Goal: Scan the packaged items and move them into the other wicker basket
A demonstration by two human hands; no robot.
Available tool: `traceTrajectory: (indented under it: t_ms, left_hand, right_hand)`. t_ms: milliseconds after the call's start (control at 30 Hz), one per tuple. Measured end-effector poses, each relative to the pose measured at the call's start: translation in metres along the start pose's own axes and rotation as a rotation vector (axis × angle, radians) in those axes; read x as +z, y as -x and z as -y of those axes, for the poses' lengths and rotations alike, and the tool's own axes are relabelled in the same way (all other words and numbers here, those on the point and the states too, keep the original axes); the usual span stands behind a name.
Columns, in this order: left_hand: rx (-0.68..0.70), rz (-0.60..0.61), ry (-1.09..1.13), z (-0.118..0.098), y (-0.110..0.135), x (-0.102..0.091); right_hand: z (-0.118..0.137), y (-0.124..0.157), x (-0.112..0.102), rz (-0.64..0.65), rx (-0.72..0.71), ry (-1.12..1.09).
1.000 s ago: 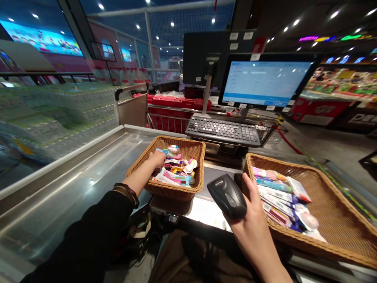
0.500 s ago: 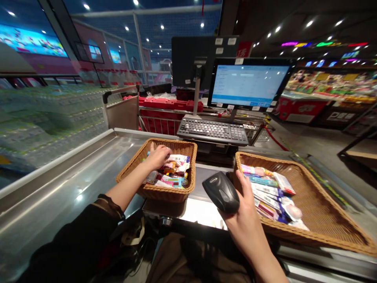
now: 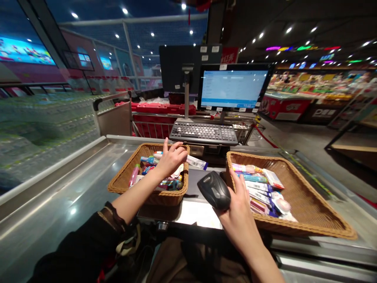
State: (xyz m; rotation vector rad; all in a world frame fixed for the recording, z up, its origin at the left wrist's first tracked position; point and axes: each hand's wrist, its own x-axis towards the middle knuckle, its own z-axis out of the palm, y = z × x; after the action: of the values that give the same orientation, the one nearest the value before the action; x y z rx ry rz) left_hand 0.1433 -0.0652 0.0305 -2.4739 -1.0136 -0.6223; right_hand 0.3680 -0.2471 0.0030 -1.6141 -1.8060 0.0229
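My left hand (image 3: 173,158) is closed on a long white and blue packet (image 3: 196,162) with a barcode, above the right rim of the left wicker basket (image 3: 122,182). That basket holds several small packaged goods, among them a pink tube (image 3: 134,175). My right hand (image 3: 235,200) grips a black barcode scanner (image 3: 214,190), its head pointing up and left between the two baskets. Beside that hand is the right wicker basket (image 3: 318,198), with several white and blue packets (image 3: 259,192), a white box (image 3: 273,179) and a round pale item (image 3: 282,205) on its left side.
Behind the baskets stand a keyboard (image 3: 203,133) and a lit monitor (image 3: 232,88). A metal counter (image 3: 88,173) extends to the left. Beyond it are a cart (image 3: 113,118) and stacked bottle packs (image 3: 44,122). A red freezer (image 3: 285,106) stands at the far right.
My left hand has lifted the white and blue packet from the left basket and moved right with it, toward the scanner. The scanner stays in my right hand. The whole view has shifted slightly.
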Motion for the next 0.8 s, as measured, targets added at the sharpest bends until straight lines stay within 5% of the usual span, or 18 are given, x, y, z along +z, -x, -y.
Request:
traceTrajectory:
  t_ms: [533, 800]
  left_hand:
    - [-0.042, 0.035, 0.018, -0.004, -0.005, -0.004]
    - [0.049, 0.010, 0.075, -0.035, -0.037, -0.001]
  right_hand:
    - [0.001, 0.003, -0.002, 0.016, 0.024, -0.015]
    - [-0.011, 0.014, -0.034, -0.192, 0.148, -0.071]
